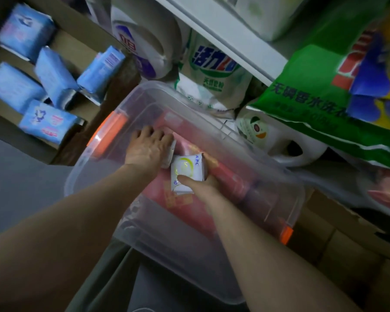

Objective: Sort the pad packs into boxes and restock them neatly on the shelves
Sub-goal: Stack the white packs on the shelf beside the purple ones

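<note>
With the right hand (206, 183) pinching the small white soft-plastic pad pack with a green ring (186, 174) inside the clear plastic storage box (212, 255), and the left hand (149, 149) beside it apparently curled over another pale pack, press both flat, edges flush.

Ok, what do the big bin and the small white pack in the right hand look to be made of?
The bin looks like clear, glossy rigid plastic: the red packs inside show through its wall, and it has orange clip handles. The white pack, held in the right hand, seems to be thin printed plastic film with a slight sheen, though blur leaves that uncertain.
</note>
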Available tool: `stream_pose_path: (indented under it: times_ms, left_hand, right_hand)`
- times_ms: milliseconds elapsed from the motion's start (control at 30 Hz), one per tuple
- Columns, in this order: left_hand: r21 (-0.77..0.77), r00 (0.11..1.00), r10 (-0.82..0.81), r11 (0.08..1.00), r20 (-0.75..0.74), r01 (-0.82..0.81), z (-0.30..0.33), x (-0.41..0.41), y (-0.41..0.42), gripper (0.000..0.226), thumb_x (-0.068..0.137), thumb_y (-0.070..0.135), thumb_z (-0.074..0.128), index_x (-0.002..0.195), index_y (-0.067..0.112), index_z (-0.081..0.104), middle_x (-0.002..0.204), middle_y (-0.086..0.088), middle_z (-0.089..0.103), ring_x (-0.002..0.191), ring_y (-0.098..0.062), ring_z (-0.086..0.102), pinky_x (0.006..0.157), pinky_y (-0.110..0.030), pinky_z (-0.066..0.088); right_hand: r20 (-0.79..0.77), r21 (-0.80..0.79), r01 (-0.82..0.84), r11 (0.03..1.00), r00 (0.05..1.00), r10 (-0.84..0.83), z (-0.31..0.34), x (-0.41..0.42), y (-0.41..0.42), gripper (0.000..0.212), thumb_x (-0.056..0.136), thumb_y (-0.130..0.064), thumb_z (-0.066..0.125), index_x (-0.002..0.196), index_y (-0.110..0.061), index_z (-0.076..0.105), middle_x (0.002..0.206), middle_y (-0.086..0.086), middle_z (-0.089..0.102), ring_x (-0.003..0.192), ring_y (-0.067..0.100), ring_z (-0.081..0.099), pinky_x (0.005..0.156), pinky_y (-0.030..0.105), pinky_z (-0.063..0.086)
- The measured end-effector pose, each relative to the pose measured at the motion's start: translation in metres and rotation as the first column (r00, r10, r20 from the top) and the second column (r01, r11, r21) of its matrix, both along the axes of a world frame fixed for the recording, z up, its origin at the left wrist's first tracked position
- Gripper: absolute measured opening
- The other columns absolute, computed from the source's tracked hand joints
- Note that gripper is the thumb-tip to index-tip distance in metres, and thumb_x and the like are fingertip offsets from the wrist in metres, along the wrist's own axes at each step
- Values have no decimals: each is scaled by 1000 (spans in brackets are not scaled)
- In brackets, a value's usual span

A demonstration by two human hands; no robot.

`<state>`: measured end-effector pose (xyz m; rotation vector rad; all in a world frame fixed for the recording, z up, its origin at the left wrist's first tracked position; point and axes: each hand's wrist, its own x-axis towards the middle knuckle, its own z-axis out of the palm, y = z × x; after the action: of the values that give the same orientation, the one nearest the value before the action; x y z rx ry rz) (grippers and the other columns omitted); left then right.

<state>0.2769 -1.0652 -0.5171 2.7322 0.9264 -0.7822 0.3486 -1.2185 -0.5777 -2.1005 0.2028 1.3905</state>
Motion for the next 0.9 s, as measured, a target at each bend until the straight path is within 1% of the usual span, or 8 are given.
stream_pose_path:
  times_ms: [100, 167, 300, 400, 467, 600, 733, 900]
  left_hand:
    - [-78, 988, 156, 985, 1, -155, 3, -18, -15, 63, 79, 40, 71, 133, 22, 42, 133, -2, 51, 120, -30, 43, 95, -38, 34]
    - [-179, 942, 311, 941, 125, -287, 10, -26, -32, 69, 72, 42, 77, 128, 16, 46, 126, -7, 53, 116, -33, 48, 93, -39, 37]
    - [-500, 628, 716, 681, 304, -535, 44, -33, -68, 73, 65, 38, 85, 122, 8, 51, 110, -13, 60, 104, -36, 57, 88, -44, 47]
    - [-718, 359, 894, 435, 269, -544, 80, -34, -98, 59, 64, 46, 82, 110, 19, 56, 98, -6, 66, 96, -31, 65, 86, -46, 53]
    - [-795, 258, 932, 354, 255, -493, 113, -29, -123, 37, 72, 37, 83, 95, 22, 58, 99, -5, 69, 96, -27, 68, 86, -46, 56]
    - [-894, 220, 942, 314, 252, -320, 188, -10, -187, 9, 87, 18, 72, 89, 18, 63, 88, 0, 71, 74, -5, 70, 66, -28, 56]
    - [-969, 280, 953, 172, 118, -177, 243, 15, -244, 34, 90, 22, 68, 119, 7, 56, 106, -10, 71, 85, -15, 72, 62, -21, 55]
    - [-985, 420, 900, 161, 119, -67, 308, 55, -305, 19, 91, 16, 66, 109, 13, 61, 98, -5, 74, 81, -15, 73, 64, -28, 59]
  right_hand:
    - [49, 28, 92, 995, 994, -93, 18, 2, -19, 94, 39, -44, 91, 121, -13, 58, 112, 3, 68, 96, 18, 69, 84, 34, 57]
    - [57, 74, 125, 989, 990, -130, 37, 5, -34, 102, 30, -46, 90, 121, -13, 56, 112, 4, 68, 96, 20, 69, 86, 41, 58]
    - [34, 191, 209, 959, 975, -220, 94, 17, -73, 99, 34, -36, 93, 121, -18, 49, 109, 2, 70, 91, 23, 72, 78, 49, 60]
    - [42, 276, 243, 930, 964, -264, 153, 33, -102, 88, 47, -25, 91, 121, -22, 45, 111, 2, 67, 93, 25, 72, 77, 51, 61]
    - [49, 352, 252, 901, 957, -287, 189, 44, -127, 82, 59, -14, 91, 126, -21, 44, 112, 4, 68, 90, 22, 73, 71, 47, 62]
    - [69, 428, 243, 871, 952, -299, 266, 68, -196, 58, 76, -1, 81, 123, -12, 49, 102, -3, 69, 74, 3, 71, 55, 24, 56]
    - [141, 434, 227, 872, 939, -314, 321, 94, -270, 52, 76, -11, 83, 113, -21, 49, 111, -2, 66, 89, 9, 69, 67, 29, 58]
    - [176, 469, 224, 854, 924, -339, 379, 131, -360, 57, 76, -16, 84, 118, -24, 47, 122, 0, 62, 102, 15, 66, 65, 26, 55]
